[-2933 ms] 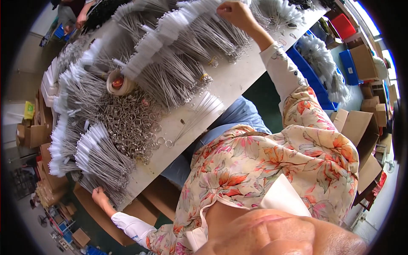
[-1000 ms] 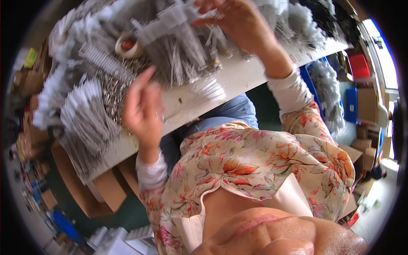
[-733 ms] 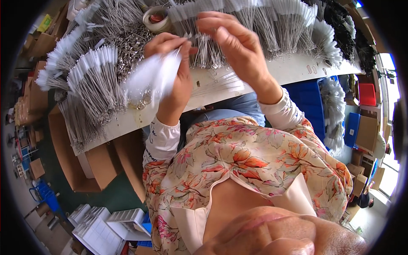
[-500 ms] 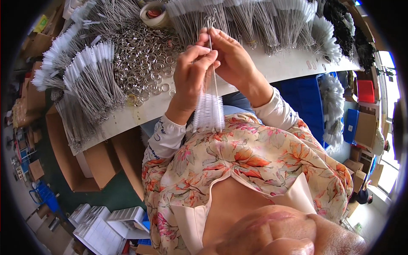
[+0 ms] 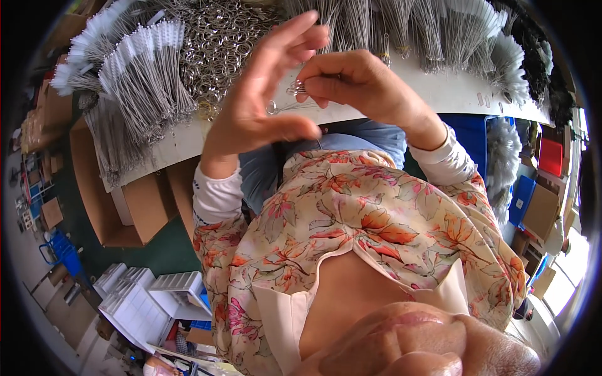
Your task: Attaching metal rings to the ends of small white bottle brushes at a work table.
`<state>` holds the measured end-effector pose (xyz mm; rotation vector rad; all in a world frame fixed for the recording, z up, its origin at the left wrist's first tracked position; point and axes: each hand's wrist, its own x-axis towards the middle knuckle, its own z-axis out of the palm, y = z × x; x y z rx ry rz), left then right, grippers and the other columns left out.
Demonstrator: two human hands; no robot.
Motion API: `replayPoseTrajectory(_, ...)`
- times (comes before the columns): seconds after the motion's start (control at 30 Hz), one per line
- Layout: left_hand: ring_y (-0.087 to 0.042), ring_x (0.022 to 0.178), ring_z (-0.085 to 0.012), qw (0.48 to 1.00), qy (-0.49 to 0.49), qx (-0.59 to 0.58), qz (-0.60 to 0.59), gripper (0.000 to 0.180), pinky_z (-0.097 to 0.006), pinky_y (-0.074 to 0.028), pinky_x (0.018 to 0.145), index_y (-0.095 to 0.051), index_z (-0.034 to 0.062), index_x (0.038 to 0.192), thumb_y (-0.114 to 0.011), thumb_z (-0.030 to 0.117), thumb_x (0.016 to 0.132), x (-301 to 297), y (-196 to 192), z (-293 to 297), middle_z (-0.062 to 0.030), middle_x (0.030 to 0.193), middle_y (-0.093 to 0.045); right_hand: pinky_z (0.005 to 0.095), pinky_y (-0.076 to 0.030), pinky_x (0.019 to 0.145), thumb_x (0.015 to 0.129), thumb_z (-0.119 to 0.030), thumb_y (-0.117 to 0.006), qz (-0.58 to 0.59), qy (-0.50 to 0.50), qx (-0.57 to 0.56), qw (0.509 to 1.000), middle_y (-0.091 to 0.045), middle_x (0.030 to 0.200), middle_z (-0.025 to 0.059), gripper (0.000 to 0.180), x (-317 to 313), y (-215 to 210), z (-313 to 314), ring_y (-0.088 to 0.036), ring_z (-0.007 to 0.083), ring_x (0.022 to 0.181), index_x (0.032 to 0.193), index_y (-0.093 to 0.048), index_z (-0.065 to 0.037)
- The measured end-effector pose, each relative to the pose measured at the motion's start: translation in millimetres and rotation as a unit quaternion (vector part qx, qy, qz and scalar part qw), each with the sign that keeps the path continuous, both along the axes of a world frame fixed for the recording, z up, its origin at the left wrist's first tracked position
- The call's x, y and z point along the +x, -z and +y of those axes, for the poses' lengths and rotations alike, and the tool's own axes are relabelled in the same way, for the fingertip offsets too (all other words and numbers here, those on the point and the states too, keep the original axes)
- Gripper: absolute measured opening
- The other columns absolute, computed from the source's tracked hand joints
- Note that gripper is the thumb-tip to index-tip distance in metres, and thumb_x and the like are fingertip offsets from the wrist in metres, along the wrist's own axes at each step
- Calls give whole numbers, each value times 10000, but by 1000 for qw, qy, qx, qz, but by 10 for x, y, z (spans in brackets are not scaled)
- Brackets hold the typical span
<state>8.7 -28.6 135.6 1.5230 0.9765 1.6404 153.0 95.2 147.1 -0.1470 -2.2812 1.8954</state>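
White table (image 5: 439, 94) carries brush bundles (image 5: 144, 75) along its far edge; above its near edge I see my right hand (image 5: 364, 88) pinching wire loops (image 5: 295, 89), left hand (image 5: 263, 106) spread beside them.

White table (image 5: 439, 94) w/ wire brushes (image 5: 144, 81), rings (image 5: 219, 44)

Cardboard boxes (image 5: 135, 210), blue bins (image 5: 522, 199)

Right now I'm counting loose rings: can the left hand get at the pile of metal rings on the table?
Probably yes: the left hand is raised just in front of the pile of metal rings, with nothing between them, though it is helping hold wire loops.
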Motion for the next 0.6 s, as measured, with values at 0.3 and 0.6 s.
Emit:
replayPoseTrajectory(0.3, -544, 763, -191, 954, -164, 161, 193, 206, -322, -450, 668, -644, 70, 864, -739, 155, 703, 198, 202, -47, -34, 837, -591, 175, -391, 516, 904, -253, -554, -170, -93, -222, 956, -566, 691, -38, 245, 277, -77, 15, -493, 36, 578, 899, -623, -18)
replayPoseTrajectory(0.6, -594, 586, -126, 840, -381, -316, 224, 187, -259, -465, 524, -613, 25, 878, -618, 211, 858, 70, 814, -521, -85, 712, -638, 388, -476, 616, 838, -144, -554, -290, 149, 568, 756, -644, 845, 82, 148, 1471, 646, 948, -618, 288, 738, 940, -637, -76)
